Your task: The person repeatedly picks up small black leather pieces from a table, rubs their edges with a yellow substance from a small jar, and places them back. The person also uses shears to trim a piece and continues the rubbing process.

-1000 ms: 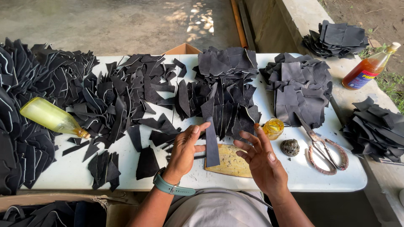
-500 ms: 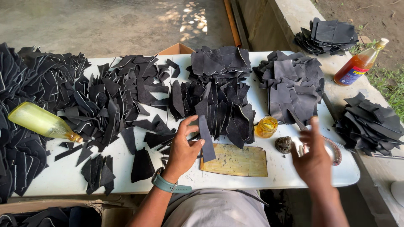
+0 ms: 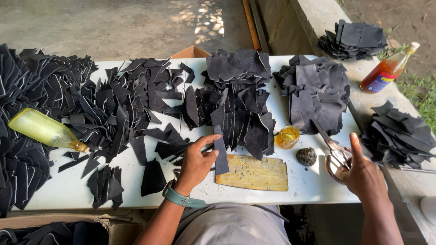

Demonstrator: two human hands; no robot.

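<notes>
On the white table [image 3: 281,190], the left hand [image 3: 196,162] pinches a black strip [image 3: 221,152] flat over the yellow board [image 3: 254,173], steadying it, while the open, empty right hand [image 3: 363,174] reaches onto the scissors [image 3: 334,149].

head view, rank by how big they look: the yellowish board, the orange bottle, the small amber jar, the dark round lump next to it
1. yellowish board
2. orange bottle, though it lies farther from the camera
3. and 4. amber jar and dark round lump look alike, so I leave them unranked

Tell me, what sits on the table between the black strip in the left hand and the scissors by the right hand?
In the head view, between the black strip and scissors: a yellowish board, a small amber jar and a dark round lump.
</notes>
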